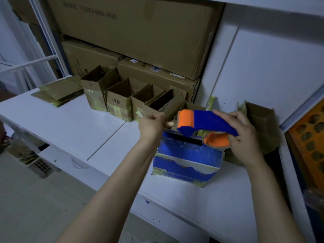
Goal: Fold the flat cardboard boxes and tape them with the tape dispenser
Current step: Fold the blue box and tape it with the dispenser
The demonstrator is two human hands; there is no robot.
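Gripping the blue-and-orange tape dispenser (206, 121) by its rear end, the right hand (245, 137) holds it just above the blue box (185, 162) near the bench's (70, 123) right edge. The left hand (150, 123) curls beside the orange roller; whether it pinches anything I cannot tell. Open brown boxes (121, 100) line the back edge, one marked "1号箱"; flat cardboard boxes (57, 92) lie at the far left corner, large cartons (136, 32) stacked behind

**Readable print on the cartons**

The small open brown cardboard box (117, 102), second from the left in the row, carries "1号箱" in dark print on its front face. The large brown cardboard carton (140, 35) on top of the stack at the back bears a dark printed line ending in "0802-2020"; the start of that line is blurred. The white lettering on the blue printed box (185, 163) is too blurred to read.
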